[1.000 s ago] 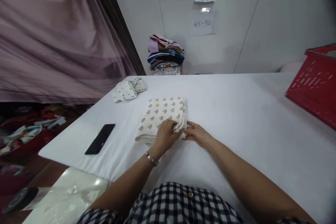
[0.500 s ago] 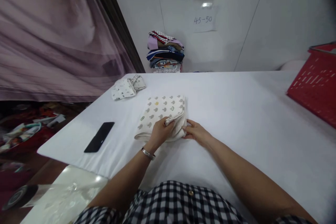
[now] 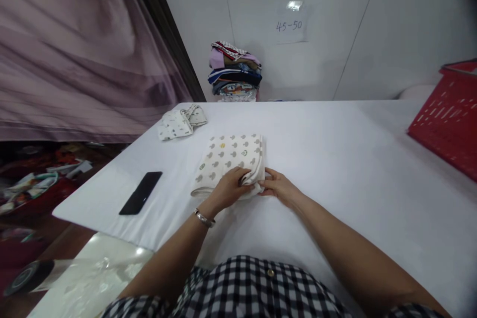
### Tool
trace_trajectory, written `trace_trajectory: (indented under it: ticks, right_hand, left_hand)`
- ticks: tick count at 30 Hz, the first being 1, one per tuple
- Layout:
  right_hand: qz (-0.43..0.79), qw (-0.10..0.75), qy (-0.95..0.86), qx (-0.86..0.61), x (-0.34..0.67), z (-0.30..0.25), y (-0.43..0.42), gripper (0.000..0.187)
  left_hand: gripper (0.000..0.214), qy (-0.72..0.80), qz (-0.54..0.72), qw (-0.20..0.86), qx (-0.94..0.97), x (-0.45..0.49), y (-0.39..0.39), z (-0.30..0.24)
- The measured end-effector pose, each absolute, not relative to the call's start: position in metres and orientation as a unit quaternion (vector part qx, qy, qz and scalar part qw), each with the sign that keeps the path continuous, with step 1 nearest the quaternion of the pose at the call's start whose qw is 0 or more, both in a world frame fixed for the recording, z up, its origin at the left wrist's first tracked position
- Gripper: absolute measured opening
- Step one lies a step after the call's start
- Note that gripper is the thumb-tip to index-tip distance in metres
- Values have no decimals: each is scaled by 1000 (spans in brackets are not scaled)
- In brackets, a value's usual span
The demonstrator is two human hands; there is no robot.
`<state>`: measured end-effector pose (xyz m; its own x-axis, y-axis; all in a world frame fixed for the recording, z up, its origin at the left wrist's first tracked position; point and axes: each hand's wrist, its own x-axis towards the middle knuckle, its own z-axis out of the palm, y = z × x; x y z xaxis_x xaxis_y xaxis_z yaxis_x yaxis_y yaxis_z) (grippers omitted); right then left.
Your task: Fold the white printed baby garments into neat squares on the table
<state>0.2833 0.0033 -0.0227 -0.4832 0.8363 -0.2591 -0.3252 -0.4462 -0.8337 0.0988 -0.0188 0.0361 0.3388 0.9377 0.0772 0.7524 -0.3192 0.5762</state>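
A folded white cloth [image 3: 227, 159] with grey tree-like prints and a few yellow and green ones lies flat on the white table [image 3: 328, 159] in front of me. My left hand [image 3: 231, 186], a silver bracelet at its wrist, grips the cloth's near right corner, where several layers curl up. At the right edge of that same corner, my right hand [image 3: 278, 188] pinches the layers between thumb and fingers. Some fingertips of both hands are hidden by the fabric.
Left of the cloth lies a black phone [image 3: 140, 193]. Behind it is a crumpled printed cloth [image 3: 181, 123]. A red plastic basket [image 3: 447, 114] stands at the right edge, and a stack of folded clothes [image 3: 235, 72] rises beyond the table. Clear plastic [image 3: 99, 278] lies at lower left.
My left hand has moved slightly down and to the right, and the raised corner flap now lies lower and flatter. The right hand holds about the same place.
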Motion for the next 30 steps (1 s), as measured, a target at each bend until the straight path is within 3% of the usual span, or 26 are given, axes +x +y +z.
trace_trajectory:
  ticks: [5, 12, 18, 23, 30]
  right_hand:
    - [772, 377, -369, -355, 282, -25, 4, 58]
    - [781, 375, -352, -354, 282, -23, 4, 62]
    - [792, 376, -311, -366, 282, -19, 3, 79]
    - [786, 375, -308, -383, 283, -17, 3, 94]
    - [777, 381, -316, -390, 282, -17, 3, 93]
  left_hand:
    - [16, 597, 249, 204, 735, 97, -14, 29]
    - [19, 658, 294, 174, 671, 97, -12, 20]
    - [46, 693, 293, 127, 646, 101, -16, 19]
    - [60, 622, 336, 71, 704, 99, -18, 16]
    - [47, 579, 195, 21, 792, 100, -27, 16]
